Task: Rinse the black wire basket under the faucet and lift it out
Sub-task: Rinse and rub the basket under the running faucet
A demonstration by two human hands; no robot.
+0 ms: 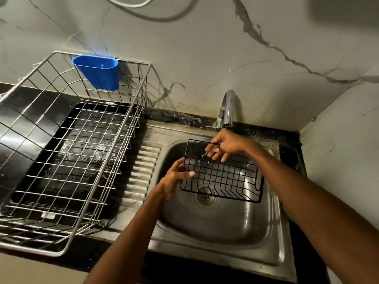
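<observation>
The basket (222, 177) is black wire and is held over the bowl of the sink (215, 222), tilted, with its far edge raised toward the tap (227, 108). The basket covers part of the drain (205, 198), which shows through the wires. Its right end lies partly behind the right forearm. Water is hard to make out: only a small glint shows just below the right hand's fingers, and no clear stream can be traced from the spout.

The left hand (176, 178) is at the basket's left end, grip closed on the rim, thumb across the wires and fingers behind them. The right hand (225, 145) is at the far rim just below the spout; thumb and forefinger are pinched on the top wire, the other fingers spread downward. The spout's mouth is partly covered by this hand.

To the left, a large steel dish rack (67, 150) stands on the dark desk (12, 117), its near and left parts cut off by the frame edge. A blue cup (97, 71) hangs on the rack's far wall. The ribbed draining board (141, 175) lies between rack and bowl. A hose (155, 17) on the marbled wall (205, 58) is cut off at the top. The upper right corner is blurred.
</observation>
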